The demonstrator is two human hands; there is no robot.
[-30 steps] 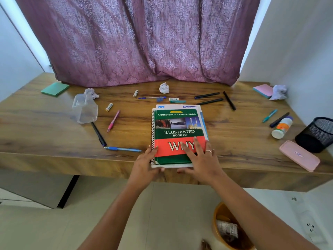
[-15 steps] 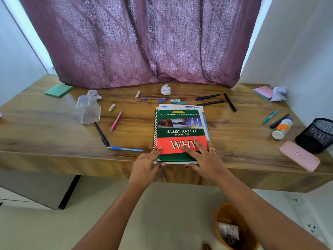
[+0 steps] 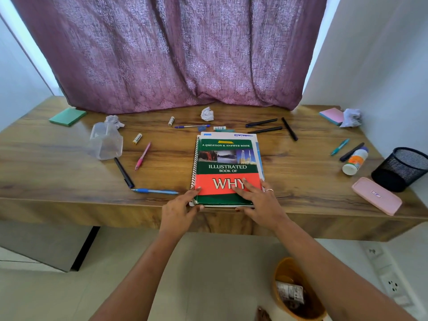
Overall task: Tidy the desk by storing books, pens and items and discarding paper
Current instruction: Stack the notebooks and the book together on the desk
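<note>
A stack of books (image 3: 228, 158), topped by a green and red spiral-bound one, lies at the front edge of the wooden desk (image 3: 301, 177). My left hand (image 3: 178, 210) pinches its near left corner, fingers on the cover and thumb at the front edge. My right hand (image 3: 261, 205) holds the near right part, fingers spread on the red band and thumb under the edge. Pens lie scattered: a blue pen (image 3: 154, 191), a black pen (image 3: 124, 172) and a pink pen (image 3: 142, 156) to the left. Crumpled paper (image 3: 206, 114) sits behind the stack.
A black mesh pen holder (image 3: 400, 167), a pink pencil case (image 3: 376, 195) and a small bottle (image 3: 354, 161) are at the right. A clear container (image 3: 105, 142) stands at the left. An orange bin (image 3: 284, 269) is on the floor below right. Sticky pads and more paper balls lie at the back corners.
Both hands stay at the stack's near edge. The stack sits a little straighter and my right fingers have slid toward its lower right corner.
</note>
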